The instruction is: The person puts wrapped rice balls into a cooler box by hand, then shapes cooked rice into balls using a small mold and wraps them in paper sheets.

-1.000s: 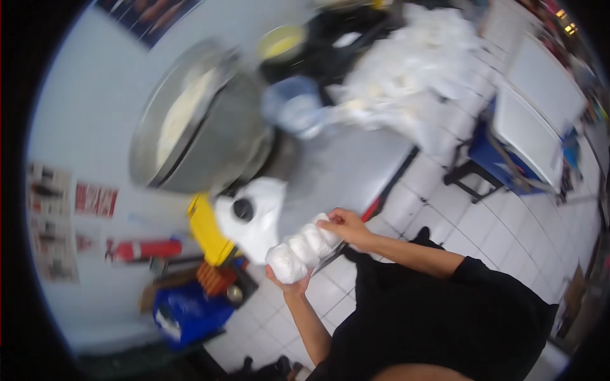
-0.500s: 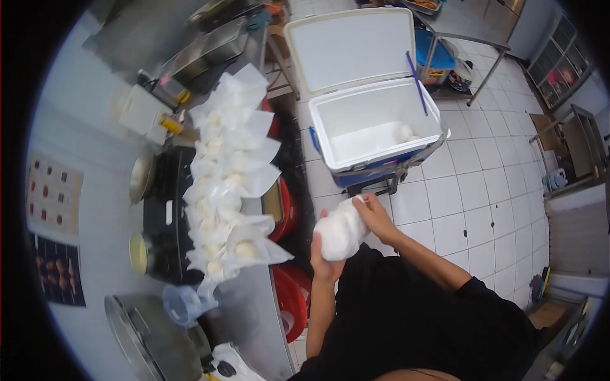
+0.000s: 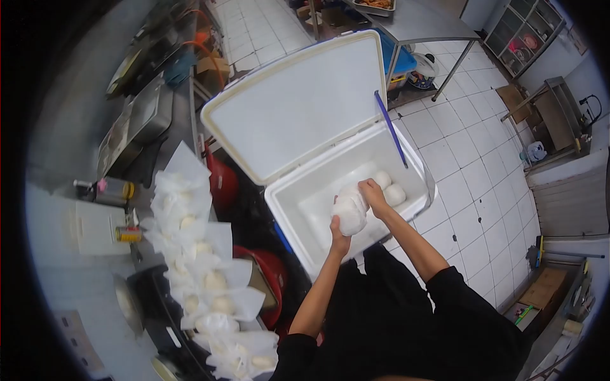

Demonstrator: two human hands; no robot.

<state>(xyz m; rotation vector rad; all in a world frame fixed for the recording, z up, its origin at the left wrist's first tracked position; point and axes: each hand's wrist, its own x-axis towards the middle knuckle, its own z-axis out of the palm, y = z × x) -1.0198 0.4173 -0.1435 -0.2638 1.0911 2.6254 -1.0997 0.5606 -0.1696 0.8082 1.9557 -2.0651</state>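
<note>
Between my two hands is a white bundle of rounded lumps that looks wrapped in thin plastic (image 3: 350, 208); what is inside is unclear. My left hand (image 3: 341, 237) grips its near lower end, thumb on top. At its upper right end, the fingers of my right hand (image 3: 373, 193) are closed on it. Both hands are over the opening of a white-lined cooler box (image 3: 289, 213), whose lid (image 3: 298, 105) stands raised. Inside, toward the right end, lie similar white rounded lumps (image 3: 394, 194), partly hidden by my right hand.
On the left counter runs a row of white paper sheets (image 3: 232, 251) with pale round balls on them. A purple strip (image 3: 391, 130) spans from lid to box. Red basins (image 3: 270, 286) sit below the counter. A metal table (image 3: 426, 28) stands behind the cooler on the tiled floor.
My hands have carried the white bundle from in front of my body to over the cooler's opening. The view has shifted, bringing the cooler closer; the grip on the bundle stays.
</note>
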